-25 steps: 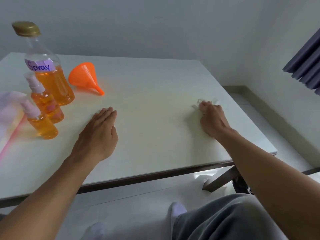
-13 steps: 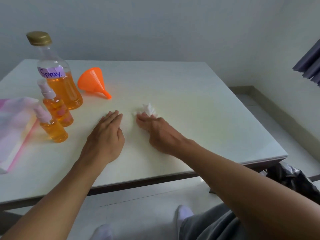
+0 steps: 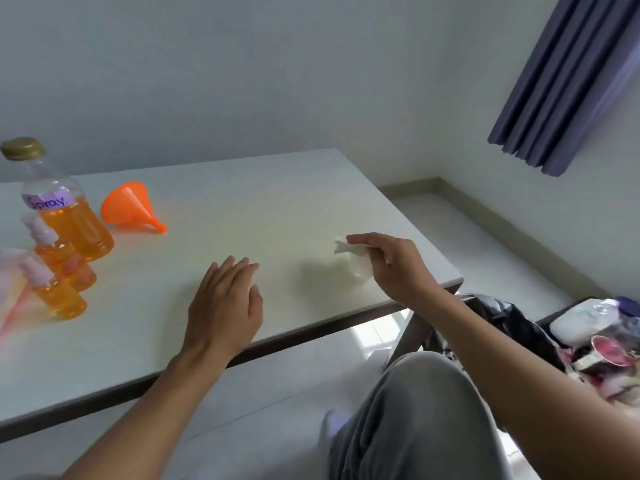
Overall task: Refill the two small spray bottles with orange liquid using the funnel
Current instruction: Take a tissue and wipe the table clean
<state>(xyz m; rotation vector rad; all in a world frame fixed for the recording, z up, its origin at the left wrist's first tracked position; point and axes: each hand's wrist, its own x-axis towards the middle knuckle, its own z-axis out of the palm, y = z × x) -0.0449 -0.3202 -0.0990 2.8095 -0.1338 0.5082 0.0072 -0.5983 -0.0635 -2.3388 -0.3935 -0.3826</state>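
Observation:
Two small spray bottles with pink tops stand at the table's left edge, one (image 3: 65,265) behind the other (image 3: 55,296), both holding orange liquid. Behind them is a large bottle (image 3: 67,211) labelled "Spray", capped in gold, partly full of orange liquid. An orange funnel (image 3: 130,207) lies on its side just right of it. My left hand (image 3: 225,303) rests flat on the white table (image 3: 277,202), fingers apart. My right hand (image 3: 391,268) is lifted a little above the table near its right corner, pinching a crumpled white tissue (image 3: 353,254).
A pink and white cloth (image 3: 10,289) shows at the far left edge. On the floor at the right is a black bag (image 3: 512,323) beside a heap of rubbish (image 3: 602,337). A dark curtain (image 3: 571,81) hangs at the upper right. My grey-trousered knee (image 3: 422,410) is below the table edge.
My right hand slid the tissue from the right of the table to the middle, then back right and lifted it off the surface. The left hand stayed flat. The view swung right.

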